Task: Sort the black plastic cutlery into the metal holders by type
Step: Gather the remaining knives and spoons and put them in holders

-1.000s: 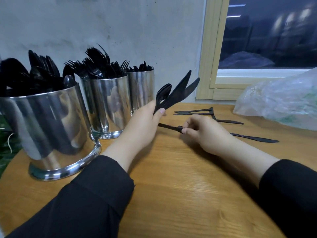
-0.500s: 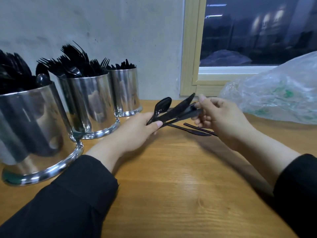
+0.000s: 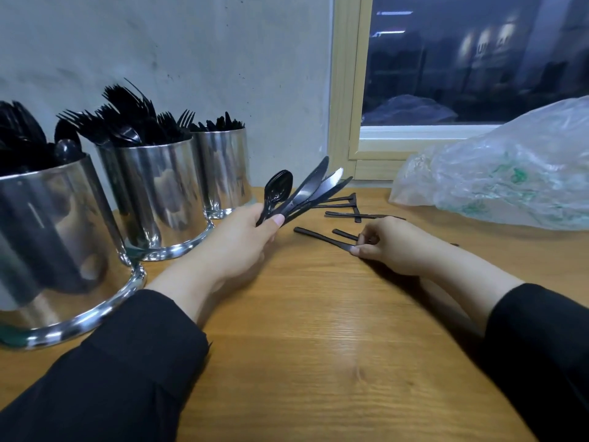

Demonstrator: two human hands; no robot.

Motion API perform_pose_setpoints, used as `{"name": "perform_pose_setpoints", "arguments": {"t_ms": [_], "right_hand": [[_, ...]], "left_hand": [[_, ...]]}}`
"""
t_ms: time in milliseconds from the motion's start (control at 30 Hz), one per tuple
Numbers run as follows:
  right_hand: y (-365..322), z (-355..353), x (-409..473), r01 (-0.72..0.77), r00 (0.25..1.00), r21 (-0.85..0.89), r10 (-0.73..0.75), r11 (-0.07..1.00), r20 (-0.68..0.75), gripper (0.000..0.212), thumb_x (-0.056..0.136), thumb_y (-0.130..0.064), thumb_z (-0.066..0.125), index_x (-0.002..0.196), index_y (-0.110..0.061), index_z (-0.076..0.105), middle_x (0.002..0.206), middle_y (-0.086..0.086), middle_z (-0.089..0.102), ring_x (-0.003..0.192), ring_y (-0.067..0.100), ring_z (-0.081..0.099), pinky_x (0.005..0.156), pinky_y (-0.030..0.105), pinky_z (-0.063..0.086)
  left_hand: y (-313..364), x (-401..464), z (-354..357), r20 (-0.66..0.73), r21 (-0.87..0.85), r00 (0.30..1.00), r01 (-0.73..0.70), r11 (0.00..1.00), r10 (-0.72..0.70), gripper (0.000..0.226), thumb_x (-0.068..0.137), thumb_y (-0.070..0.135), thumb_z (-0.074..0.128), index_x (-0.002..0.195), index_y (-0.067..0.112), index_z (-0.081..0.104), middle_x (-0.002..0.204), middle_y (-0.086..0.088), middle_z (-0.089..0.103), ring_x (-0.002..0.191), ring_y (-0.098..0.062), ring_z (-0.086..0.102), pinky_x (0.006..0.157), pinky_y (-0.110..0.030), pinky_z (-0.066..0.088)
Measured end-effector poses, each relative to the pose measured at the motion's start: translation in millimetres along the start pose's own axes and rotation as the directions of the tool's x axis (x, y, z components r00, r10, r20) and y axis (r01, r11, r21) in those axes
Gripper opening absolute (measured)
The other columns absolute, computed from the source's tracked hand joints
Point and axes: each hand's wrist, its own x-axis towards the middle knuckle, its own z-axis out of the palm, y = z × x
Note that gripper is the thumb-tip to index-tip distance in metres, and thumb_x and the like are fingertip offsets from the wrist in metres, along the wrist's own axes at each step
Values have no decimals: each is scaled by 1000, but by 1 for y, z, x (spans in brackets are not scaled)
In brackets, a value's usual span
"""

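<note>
Here the loose black plastic cutlery (image 3: 325, 239) lies flat on the wooden table (image 3: 318, 346), and the piece under the right hand (image 3: 395, 247) is a slim handle whose working end is hidden beneath the palm, so I cannot tell its type. That hand is curled over it, thumb and forefinger pinching the shaft near its middle, with a second handle just beside the fingers. A few more pieces (image 3: 342, 205) lie a little beyond the right hand, toward the window. The left hand (image 3: 242, 240) is closed around a fanned bundle held by the handles: a spoon (image 3: 279, 188) and several knives (image 3: 314, 186), blades pointing up and away. Such cutlery looks very light, thin and glossy, stiff enough to lift by one end but likely to flex or snap if bent, and apt to slide on smooth wood; taking it mid-handle with fingertips, or tipping one end up first, seems the surest hold. To the far side of the left hand stand three metal holders (image 3: 159, 199), already crowded with forks and spoons. Beyond the right hand sits a crumpled clear plastic bag (image 3: 510, 173).
</note>
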Motion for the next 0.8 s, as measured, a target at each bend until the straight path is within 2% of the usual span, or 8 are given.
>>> {"name": "perform_pose_setpoints", "arguments": {"t_ms": [100, 167, 267, 433, 533, 600, 700, 800], "right_hand": [[-2, -4, -4, 24, 999, 33, -25, 999, 47, 22, 89, -43, 69, 86, -21, 66, 81, -2, 68, 75, 12, 59, 63, 27, 44], [-3, -3, -6, 45, 998, 48, -47, 998, 47, 21, 89, -41, 69, 86, -22, 63, 78, -4, 66, 71, 13, 57, 61, 27, 42], [-4, 0, -9, 109, 994, 151, -103, 983, -47, 18, 88, -36, 72, 82, -23, 62, 77, -4, 69, 71, 13, 58, 66, 28, 44], [-11, -9, -20, 200, 976, 458, -133, 866, -174, 10, 89, -27, 73, 84, -18, 71, 65, -2, 64, 58, 12, 52, 61, 24, 44], [-14, -13, -25, 257, 964, 538, -173, 803, -203, 9, 89, -24, 73, 86, -16, 71, 65, 3, 67, 58, 11, 59, 65, 19, 49], [-16, -14, -24, 281, 955, 581, -160, 764, -251, 9, 89, -21, 74, 87, -13, 72, 69, 7, 71, 61, 14, 64, 71, 23, 52], [-18, -12, -21, 297, 946, 665, -119, 685, -300, 9, 88, -14, 73, 87, -6, 70, 72, 9, 71, 65, 18, 67, 79, 37, 57], [-20, -11, -21, 314, 937, 690, -97, 652, -335, 9, 88, -11, 73, 88, -3, 69, 73, 10, 70, 66, 15, 68, 78, 34, 60]], "left_hand": [[0, -1, -1, 22, 27, 1000, -8, 1000, 7, 32, 102, 40, 53, 76, 23, 51, 64, 1, 52, 56, -15, 53, 66, -33, 45], [0, -2, -2, 31, 52, 999, -10, 999, 9, 30, 102, 41, 54, 82, 18, 53, 64, -1, 55, 57, -15, 52, 63, -32, 43], [5, -4, -2, 22, 130, 999, -40, 991, 37, 30, 103, 41, 51, 86, 16, 54, 70, 0, 62, 62, -15, 56, 61, -30, 42], [14, -5, -3, -77, 208, 991, -94, 974, 112, 24, 106, 37, 47, 83, 29, 48, 88, 2, 64, 76, -11, 55, 61, -24, 36], [14, -5, -3, -114, 208, 984, -108, 972, 134, 17, 106, 34, 46, 99, 23, 56, 96, 5, 64, 87, -15, 56, 66, -14, 35], [14, -5, -2, -93, 215, 987, -106, 971, 129, 20, 106, 34, 46, 102, 18, 58, 98, 3, 65, 91, -17, 57, 68, -13, 36], [14, -5, 3, -3, 213, 992, -123, 969, 127, 17, 107, 33, 46, 101, 24, 59, 92, 5, 68, 85, -14, 61, 67, -20, 41], [14, -6, 10, 93, 108, 991, -106, 989, 96, 15, 107, 33, 46, 97, 27, 56, 82, 0, 75, 68, -18, 68, 66, -30, 51]]}}
